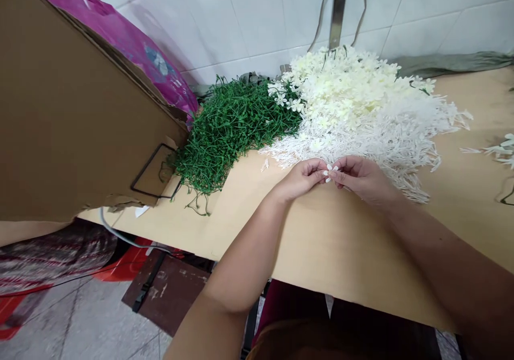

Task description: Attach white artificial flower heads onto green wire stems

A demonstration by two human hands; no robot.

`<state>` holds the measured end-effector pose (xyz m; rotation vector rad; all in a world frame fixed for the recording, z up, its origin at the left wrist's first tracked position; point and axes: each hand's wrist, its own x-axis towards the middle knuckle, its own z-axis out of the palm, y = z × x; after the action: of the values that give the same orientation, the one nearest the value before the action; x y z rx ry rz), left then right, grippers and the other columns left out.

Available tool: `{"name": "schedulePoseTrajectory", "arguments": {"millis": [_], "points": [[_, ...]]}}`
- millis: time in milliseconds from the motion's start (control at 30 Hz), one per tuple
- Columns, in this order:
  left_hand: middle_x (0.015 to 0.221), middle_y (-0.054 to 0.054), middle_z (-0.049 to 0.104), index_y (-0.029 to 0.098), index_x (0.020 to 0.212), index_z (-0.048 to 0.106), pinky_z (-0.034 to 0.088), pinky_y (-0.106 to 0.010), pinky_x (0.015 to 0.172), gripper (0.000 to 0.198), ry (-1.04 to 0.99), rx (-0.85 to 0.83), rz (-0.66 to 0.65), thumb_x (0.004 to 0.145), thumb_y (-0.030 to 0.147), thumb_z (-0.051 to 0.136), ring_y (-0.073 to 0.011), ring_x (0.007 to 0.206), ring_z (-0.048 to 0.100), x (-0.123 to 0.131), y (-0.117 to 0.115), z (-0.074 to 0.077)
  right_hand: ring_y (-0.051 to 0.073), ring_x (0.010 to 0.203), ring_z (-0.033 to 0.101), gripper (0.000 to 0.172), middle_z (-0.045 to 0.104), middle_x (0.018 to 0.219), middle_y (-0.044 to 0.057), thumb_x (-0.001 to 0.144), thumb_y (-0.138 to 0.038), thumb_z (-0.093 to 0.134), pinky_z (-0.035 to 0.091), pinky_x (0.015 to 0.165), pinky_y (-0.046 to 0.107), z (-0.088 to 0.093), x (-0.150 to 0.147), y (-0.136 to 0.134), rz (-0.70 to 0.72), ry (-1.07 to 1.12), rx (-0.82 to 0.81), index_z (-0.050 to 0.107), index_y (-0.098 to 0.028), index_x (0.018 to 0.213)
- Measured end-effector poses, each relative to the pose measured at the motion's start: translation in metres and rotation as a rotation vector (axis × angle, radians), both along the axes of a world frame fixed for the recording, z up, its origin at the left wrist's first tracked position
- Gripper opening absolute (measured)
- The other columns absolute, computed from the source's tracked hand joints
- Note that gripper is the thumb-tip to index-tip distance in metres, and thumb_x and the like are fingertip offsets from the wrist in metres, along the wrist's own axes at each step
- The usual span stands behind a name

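Over the table, my left hand (305, 177) and my right hand (358, 178) meet fingertip to fingertip at a small white artificial flower (330, 171). Both hands pinch it between thumb and fingers; whatever sits behind the petals is hidden by the fingers. Just beyond my hands lies a heap of thin white plastic pieces (385, 140), with a pile of cream-white artificial flowers (341, 84) behind and partly on it. A tangled mound of green plastic stems (241, 127) lies left of my hands.
A large cardboard box (80, 108) stands at the left table edge, with a pink plastic bag (132, 39) behind it. White petals and a stem (506, 145) lie at the far right. A tiled wall (257, 17) closes off the back of the table (257, 215).
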<state>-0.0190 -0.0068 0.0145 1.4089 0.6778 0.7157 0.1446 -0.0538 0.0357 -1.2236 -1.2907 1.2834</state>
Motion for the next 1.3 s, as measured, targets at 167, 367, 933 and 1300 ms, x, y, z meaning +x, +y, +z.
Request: {"name": "schedulePoseTrajectory", "arguments": {"millis": [167,367,933,1300], "points": [[0.063,0.003,0.054,0.014,0.073,0.059,0.032,-0.023,0.060,0.034,0.096,0.026,0.078,0.070,0.043,0.075,-0.0070,0.060,0.045,0.001,-0.004,0.000,0.012,0.054,0.046,0.041,0.057,0.059,-0.001,0.062,-0.055,0.078,0.034,0.051,0.027,-0.010,0.001,0.000,-0.081,-0.190,0.129,0.060,-0.019,0.070],[0.064,0.003,0.057,0.015,0.073,0.062,0.039,-0.022,0.060,0.014,0.221,0.168,0.419,0.074,0.026,0.070,-0.0077,0.059,0.048,-0.018,0.000,0.016,0.016,0.059,0.052,0.010,0.061,0.065,0.003,0.076,-0.027,0.059,0.037,0.057,0.029,-0.022,0.000,0.001,0.058,-0.426,0.251,0.059,-0.019,0.070],[0.106,-0.010,0.064,0.024,0.107,0.074,0.047,-0.037,0.097,0.030,1.346,0.775,0.805,0.091,0.021,0.049,-0.0257,0.112,0.059,-0.121,0.105,0.072,0.017,0.070,0.055,0.009,0.062,0.080,0.006,0.085,-0.016,0.055,0.038,0.067,0.029,-0.019,-0.012,-0.003,0.159,-0.709,0.252,0.058,-0.018,0.077],[0.104,-0.008,0.073,0.020,0.107,0.075,0.047,-0.033,0.086,0.030,1.153,0.717,0.963,0.090,0.030,0.053,-0.0233,0.099,0.065,-0.135,0.113,0.093,0.019,0.067,0.054,0.010,0.060,0.075,0.005,0.083,-0.021,0.052,0.039,0.065,0.030,-0.021,-0.012,-0.003,0.159,-0.674,0.298,0.056,-0.019,0.074]]}}
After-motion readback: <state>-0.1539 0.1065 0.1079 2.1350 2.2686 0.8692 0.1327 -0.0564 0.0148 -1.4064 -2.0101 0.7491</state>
